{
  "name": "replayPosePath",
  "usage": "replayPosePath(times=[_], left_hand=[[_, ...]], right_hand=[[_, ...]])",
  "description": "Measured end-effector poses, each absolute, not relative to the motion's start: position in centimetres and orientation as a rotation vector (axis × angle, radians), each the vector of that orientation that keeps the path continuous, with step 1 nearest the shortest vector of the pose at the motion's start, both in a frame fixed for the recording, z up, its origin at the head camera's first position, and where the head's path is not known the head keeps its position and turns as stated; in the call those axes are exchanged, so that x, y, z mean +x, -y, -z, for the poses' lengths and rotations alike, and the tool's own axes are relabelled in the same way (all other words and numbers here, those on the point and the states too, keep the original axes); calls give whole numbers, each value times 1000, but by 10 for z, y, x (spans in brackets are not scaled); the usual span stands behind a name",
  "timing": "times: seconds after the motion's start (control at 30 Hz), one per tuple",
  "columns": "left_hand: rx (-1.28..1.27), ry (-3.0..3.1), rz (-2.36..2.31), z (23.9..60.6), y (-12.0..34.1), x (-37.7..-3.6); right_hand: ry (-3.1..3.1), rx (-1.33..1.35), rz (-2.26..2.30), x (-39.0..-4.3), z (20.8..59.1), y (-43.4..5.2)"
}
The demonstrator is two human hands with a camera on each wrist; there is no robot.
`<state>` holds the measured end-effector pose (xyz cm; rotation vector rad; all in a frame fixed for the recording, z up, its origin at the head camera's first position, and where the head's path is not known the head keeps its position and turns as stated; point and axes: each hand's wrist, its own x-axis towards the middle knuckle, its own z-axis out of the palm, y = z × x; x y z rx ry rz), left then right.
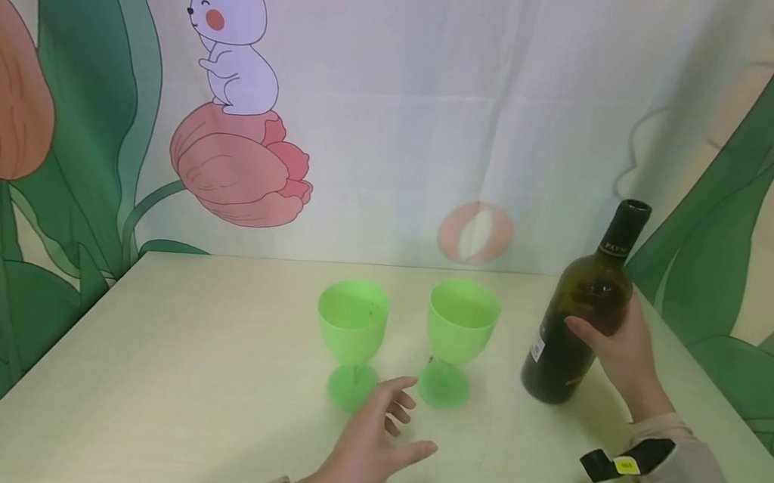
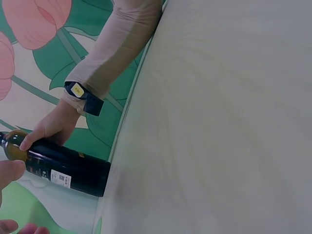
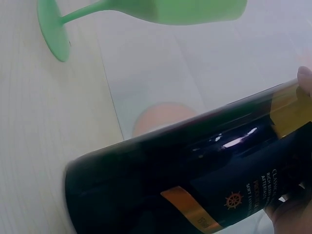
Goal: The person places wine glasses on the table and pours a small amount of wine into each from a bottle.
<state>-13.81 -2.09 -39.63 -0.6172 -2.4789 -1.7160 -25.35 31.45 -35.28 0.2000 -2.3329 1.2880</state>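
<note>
Bottle [image 1: 582, 310] label (ship's wheel) shows right-wrist only.

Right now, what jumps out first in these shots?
The dark wine bottle at the table's right side, tilted and gripped by the right hand. Next, two green plastic goblets standing side by side mid-table, with the left hand open just in front of them.

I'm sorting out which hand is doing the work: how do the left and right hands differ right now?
The right hand is wrapped around the dark wine bottle; the left hand holds nothing. The right hand's fingers curl round the glass, while the left hand's are loosely spread near the green goblets' bases. Both are over the pale table.
</note>
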Motion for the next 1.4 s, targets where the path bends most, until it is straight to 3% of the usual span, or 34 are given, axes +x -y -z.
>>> replayPosePath(times=[0.43, 0.9, 1.4], left_hand=[[-577, 2502, 1612, 397, 53, -127], [-359, 2470, 1679, 392, 79, -127], [-190, 2409, 1539, 395, 113, -150]], right_hand=[[2355, 179, -1291, -252, 350, -312], [2381, 139, -1283, -253, 351, -313], [2343, 162, -1302, -252, 350, -311]])
